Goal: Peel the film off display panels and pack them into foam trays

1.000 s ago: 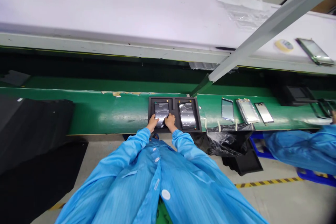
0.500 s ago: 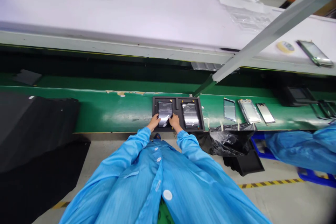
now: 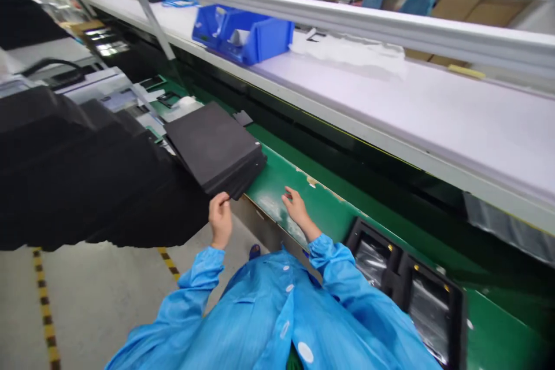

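My left hand [image 3: 221, 222] is at the near corner of a stack of flat black foam sheets [image 3: 212, 141], its fingers pinched on the edge of a sheet. The stack lies on the green bench and sticks out over its front edge. My right hand [image 3: 297, 209] is held above the green bench top [image 3: 277, 182], fingers apart and holding nothing. To its right sits a black foam tray [image 3: 395, 277] with two compartments. Each holds a dark, shiny screen panel [image 3: 429, 312] with small yellow tabs; my right sleeve covers part of the tray.
A large pile of black sheets [image 3: 87, 185] stands at the left. Blue bins [image 3: 243, 34] are on the white shelf [image 3: 347, 81] above the bench. Loose parts and a white cloth-like piece [image 3: 186, 107] lie behind the stack. A grey post [image 3: 150, 17] rises at the upper left.
My view has swung left. Both hands have left the screen panel in the tray; my left hand has reached the black foam stack and my right hand hangs over the bench.
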Demonstrator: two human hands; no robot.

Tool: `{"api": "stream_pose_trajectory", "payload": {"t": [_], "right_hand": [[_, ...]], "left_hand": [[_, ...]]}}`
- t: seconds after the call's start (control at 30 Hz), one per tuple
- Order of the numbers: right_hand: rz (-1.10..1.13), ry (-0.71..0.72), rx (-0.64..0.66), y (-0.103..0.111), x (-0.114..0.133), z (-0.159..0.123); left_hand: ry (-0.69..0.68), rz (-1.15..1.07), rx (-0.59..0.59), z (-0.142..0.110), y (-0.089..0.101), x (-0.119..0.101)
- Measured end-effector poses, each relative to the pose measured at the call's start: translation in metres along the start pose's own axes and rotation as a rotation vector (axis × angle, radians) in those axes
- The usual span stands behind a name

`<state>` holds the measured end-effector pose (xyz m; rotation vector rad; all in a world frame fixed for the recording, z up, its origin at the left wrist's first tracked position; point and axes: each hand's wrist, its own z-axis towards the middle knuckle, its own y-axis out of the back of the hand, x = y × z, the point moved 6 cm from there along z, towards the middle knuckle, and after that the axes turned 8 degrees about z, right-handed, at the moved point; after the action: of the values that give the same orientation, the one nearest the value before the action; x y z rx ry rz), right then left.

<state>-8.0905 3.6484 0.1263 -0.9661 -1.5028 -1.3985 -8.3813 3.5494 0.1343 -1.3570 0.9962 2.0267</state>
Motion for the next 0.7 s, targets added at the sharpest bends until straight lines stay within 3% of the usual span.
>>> {"api": "stream_pose_trajectory", "payload": {"t": [0.07,0.1,0.17,0.23,0.3,0.47,0.7], "right_hand": [[0.106,-0.042,0.076,-0.049,0.033,0.031],[0.182,-0.076,0.104,-0.070,0.047,0.044],[0.353,-0.158,0.117,-0.105,0.067,0.060],[0.507,-0.227,0.073,-0.128,0.077,0.069],[0.626,-0.248,0.020,-0.141,0.078,0.084],[0.754,-0.304,0.057,-0.165,0.065,0.130],[0.745,-0.439,0.027,-0.173,0.060,0.134]], "left_hand": [[-0.009,0.047,-0.213,0.045,0.044,0.001],[0.047,0.061,-0.229,0.064,0.055,0.003],[0.201,0.046,-0.139,0.093,0.061,0.008],[0.244,-0.004,-0.065,0.113,0.059,0.005],[0.253,-0.047,-0.056,0.130,0.055,0.005],[0.310,-0.129,-0.106,0.160,0.048,0.022],[0.445,-0.276,-0.085,0.168,0.043,0.050]]}}
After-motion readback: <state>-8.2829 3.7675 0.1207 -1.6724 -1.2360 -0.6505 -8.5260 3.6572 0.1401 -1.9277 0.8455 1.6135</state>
